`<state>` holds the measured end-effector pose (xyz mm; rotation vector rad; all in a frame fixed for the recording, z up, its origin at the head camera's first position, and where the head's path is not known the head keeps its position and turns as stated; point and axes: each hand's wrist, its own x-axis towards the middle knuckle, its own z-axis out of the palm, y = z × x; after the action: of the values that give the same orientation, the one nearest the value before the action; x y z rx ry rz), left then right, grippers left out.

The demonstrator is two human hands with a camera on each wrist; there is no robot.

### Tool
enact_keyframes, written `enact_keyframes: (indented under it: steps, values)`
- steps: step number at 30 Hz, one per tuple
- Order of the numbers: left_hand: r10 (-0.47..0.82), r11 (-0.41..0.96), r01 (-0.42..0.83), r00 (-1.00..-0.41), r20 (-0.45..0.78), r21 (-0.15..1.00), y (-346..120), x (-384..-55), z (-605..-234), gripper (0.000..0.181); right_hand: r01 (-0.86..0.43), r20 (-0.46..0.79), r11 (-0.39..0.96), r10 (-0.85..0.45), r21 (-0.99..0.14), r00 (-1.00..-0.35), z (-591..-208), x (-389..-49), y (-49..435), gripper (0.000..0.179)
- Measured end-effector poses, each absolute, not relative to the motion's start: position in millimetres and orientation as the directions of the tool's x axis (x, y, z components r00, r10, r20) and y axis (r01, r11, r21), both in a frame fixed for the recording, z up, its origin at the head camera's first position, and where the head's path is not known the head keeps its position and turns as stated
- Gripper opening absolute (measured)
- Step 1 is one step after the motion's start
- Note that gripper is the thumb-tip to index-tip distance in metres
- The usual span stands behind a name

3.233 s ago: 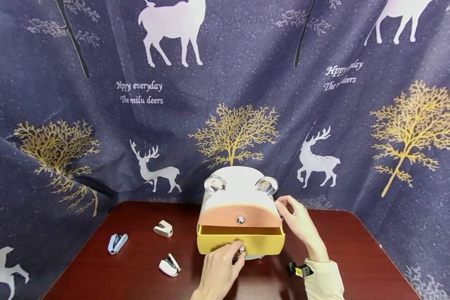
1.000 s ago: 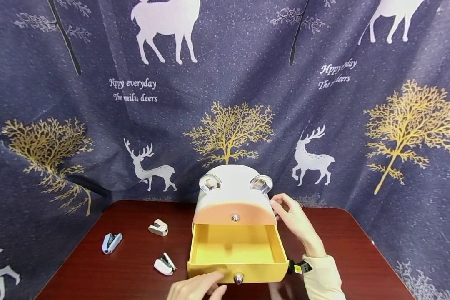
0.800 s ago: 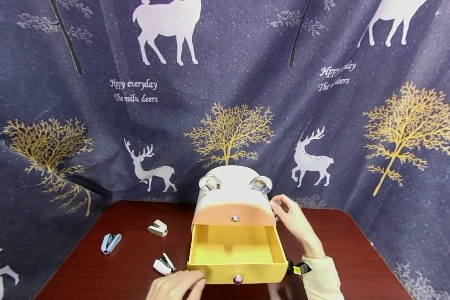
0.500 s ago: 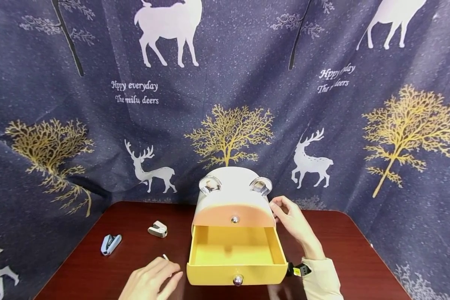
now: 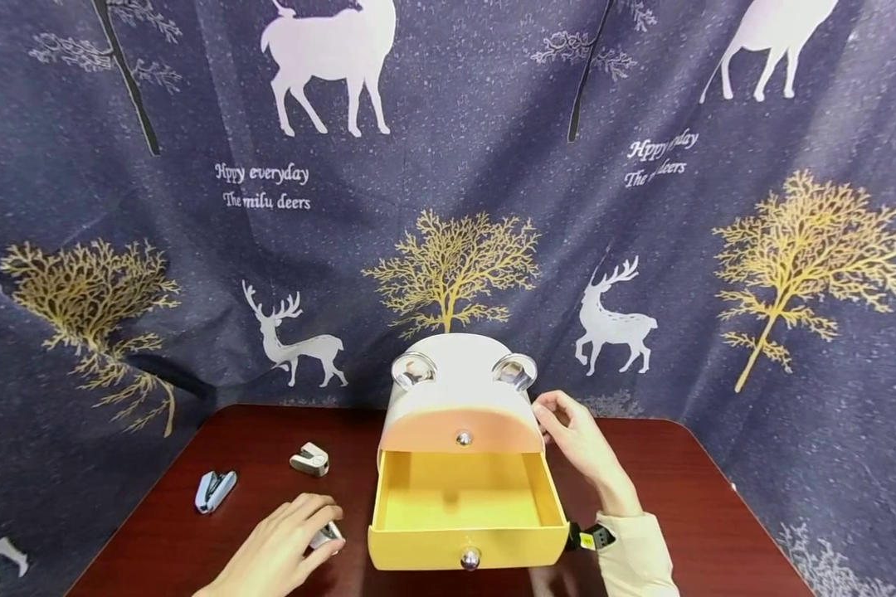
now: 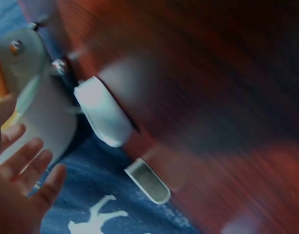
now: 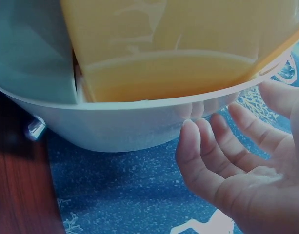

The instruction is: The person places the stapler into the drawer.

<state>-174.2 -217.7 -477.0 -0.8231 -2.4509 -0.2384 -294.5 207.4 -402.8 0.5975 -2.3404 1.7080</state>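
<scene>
My left hand [image 5: 282, 541] hovers over a small white stapler [image 5: 324, 535], thumb and fingers on either side and mostly covering it. In the left wrist view the fingers [image 6: 23, 163] are spread and apart from the white stapler [image 6: 104, 113]. A white cabinet [image 5: 463, 373] with two shiny round eyes stands at the middle. Its lower yellow drawer [image 5: 466, 549] is pulled out, with nothing seen inside; the orange upper drawer [image 5: 426, 431] is closed. My right hand [image 5: 584, 444] rests its fingertips against the cabinet's right side, fingers loosely bent.
A light blue stapler [image 5: 215, 491] lies at the table's left, and a beige stapler [image 5: 309, 458] lies farther back. The dark red table [image 5: 664, 497] ends at a patterned blue cloth [image 5: 448, 149] behind. A black device with a yellow label [image 5: 591, 538] is at my right wrist.
The yellow drawer has come out from nearly closed. My left hand has let go of its knob and moved left to the white stapler. My right hand stays at the cabinet's side.
</scene>
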Motion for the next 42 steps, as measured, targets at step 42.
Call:
enact_keyframes:
  steps: [42]
  values:
    - [0.805, 0.565, 0.669, -0.575, 0.145, -0.484, -243, -223, -479, 0.042, -0.401, 0.357, 0.252, -0.203, -0.881, -0.912, -399, -291, 205, 0.022]
